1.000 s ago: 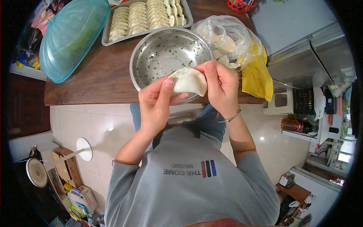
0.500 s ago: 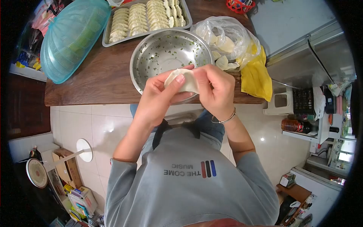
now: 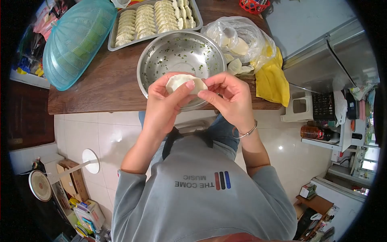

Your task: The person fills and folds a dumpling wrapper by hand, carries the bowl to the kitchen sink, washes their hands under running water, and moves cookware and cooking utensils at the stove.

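Observation:
A folded white dumpling (image 3: 180, 82) is held over the near side of a steel bowl (image 3: 142, 72), whose inside is dotted with green bits. My left hand (image 3: 167, 99) grips its body, thumb on top and fingers beneath. At the dumpling's right end, my right hand (image 3: 229, 97) pinches the edge between thumb and fingers. Behind the bowl a metal tray (image 3: 111, 43) carries rows of finished dumplings (image 3: 146, 20). Right of the bowl lie a clear plastic bag (image 3: 258, 38) with pale wrappers in it and some loose wrappers (image 3: 237, 67).
A teal mesh cover (image 3: 76, 44) stands at the left of the wooden table (image 3: 92, 90). The yellow cloth (image 3: 274, 82) hangs over the right front edge. A red basket (image 3: 254, 5) is at the back right. Beyond the right side is a white stool (image 3: 299, 107).
The dumpling has moved slightly left with my left hand and turned. My right hand has shifted its pinch to the dumpling's right end, and its fingers have opened up somewhat.

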The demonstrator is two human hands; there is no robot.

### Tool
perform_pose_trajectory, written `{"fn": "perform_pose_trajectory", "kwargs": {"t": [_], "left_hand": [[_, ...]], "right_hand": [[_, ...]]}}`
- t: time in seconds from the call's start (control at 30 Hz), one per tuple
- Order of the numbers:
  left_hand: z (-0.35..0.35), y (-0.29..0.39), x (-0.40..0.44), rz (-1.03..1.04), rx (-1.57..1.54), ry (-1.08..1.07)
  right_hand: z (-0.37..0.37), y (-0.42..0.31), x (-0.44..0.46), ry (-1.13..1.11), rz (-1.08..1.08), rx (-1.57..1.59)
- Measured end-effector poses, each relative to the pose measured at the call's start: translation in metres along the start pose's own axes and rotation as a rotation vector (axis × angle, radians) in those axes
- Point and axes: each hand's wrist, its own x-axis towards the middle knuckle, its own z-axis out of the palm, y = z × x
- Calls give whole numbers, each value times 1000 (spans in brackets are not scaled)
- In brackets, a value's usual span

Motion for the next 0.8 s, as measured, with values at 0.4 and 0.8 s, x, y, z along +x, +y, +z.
{"fn": "perform_pose_trajectory", "kwargs": {"t": [0.4,0.8], "left_hand": [[-3,-6,4,306,390,-76],[-2,-7,0,312,319,-80]], "right_hand": [[4,0,-2,105,-176,-255],[1,3,8,122,-247,-249]]}}
